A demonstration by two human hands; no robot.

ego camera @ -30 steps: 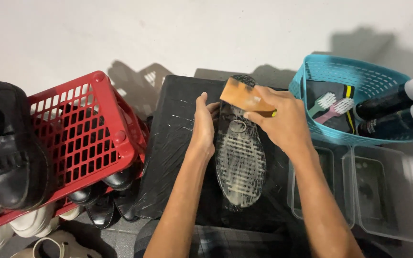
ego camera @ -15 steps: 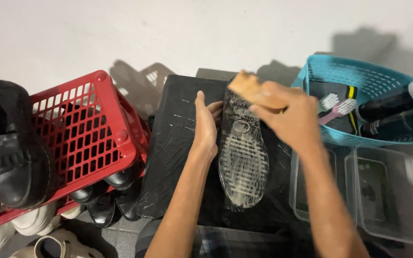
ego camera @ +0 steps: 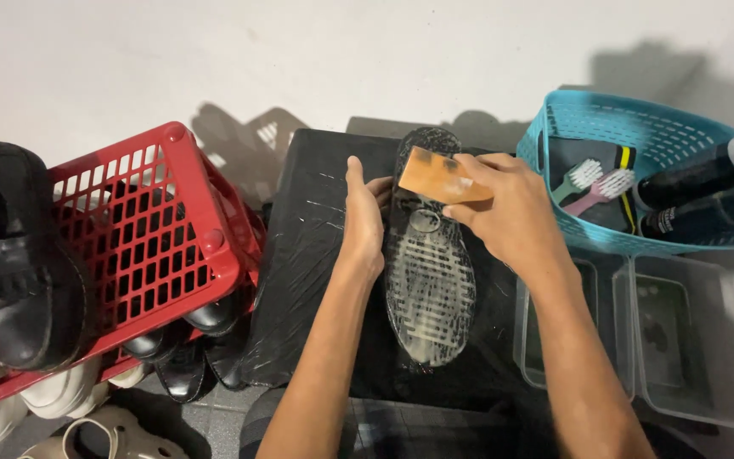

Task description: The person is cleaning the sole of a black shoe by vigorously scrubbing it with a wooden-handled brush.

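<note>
Now the right hand (ego camera: 516, 212) clenches a brush (ego camera: 443, 177) on the far end of the upturned shoe (ego camera: 428, 272), central on the black counter (ego camera: 299, 280); the left hand (ego camera: 365, 223) clasps its side. Short strokes, firm bracing serve best.

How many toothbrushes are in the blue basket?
2, both in the blue basket at right: a green toothbrush and a pink toothbrush beside it, heads pointing left. More may be hidden under the bottles.

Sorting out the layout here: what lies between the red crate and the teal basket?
In the head view, a black wrapped block bearing a sole-up shoe, with both hands on it.
</note>
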